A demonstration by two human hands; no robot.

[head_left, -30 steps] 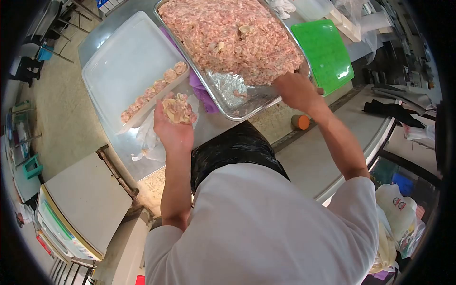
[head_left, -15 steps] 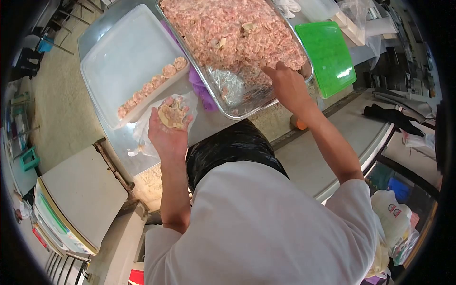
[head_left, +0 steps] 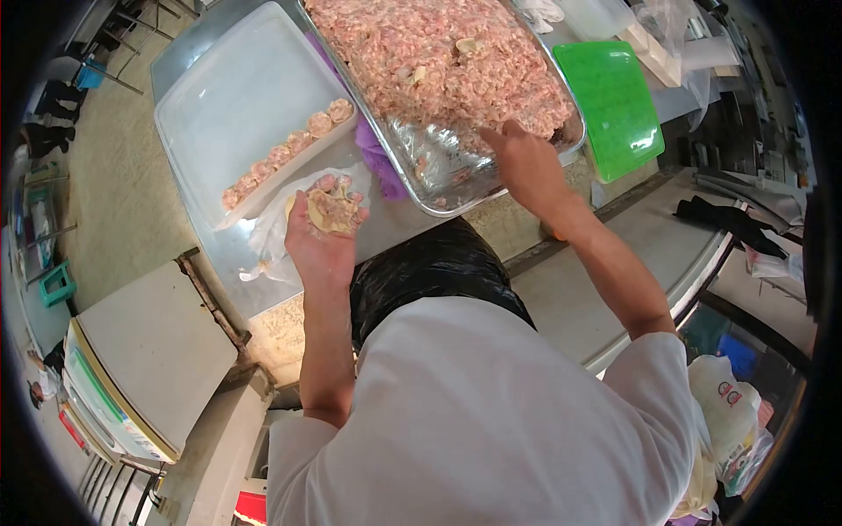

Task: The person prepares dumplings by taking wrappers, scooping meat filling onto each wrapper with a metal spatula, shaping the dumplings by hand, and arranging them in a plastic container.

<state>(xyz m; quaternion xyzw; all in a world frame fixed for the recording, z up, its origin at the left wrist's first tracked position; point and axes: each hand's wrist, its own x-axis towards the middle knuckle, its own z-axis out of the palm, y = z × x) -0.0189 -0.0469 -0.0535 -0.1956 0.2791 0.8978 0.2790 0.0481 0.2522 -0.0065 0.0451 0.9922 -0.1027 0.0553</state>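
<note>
Right hand point(head_left: 528, 168) apparently angled over tray point(head_left: 443, 188).

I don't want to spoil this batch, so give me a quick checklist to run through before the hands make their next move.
1. Left hand supports the filled wrapper: ok, cupped beneath it.
2. Right hand is at the metal tray: ok, over its end beside the meat mixture.
3. Right hand's grip on any tool or filling: cannot tell, its fingertips are unclear.
4. Mixture is free of loose pale pieces: not ok, one lies near the middle and another further left.
5. Finished pieces are lined up: ok, in a row along one edge of the white tray.
</note>
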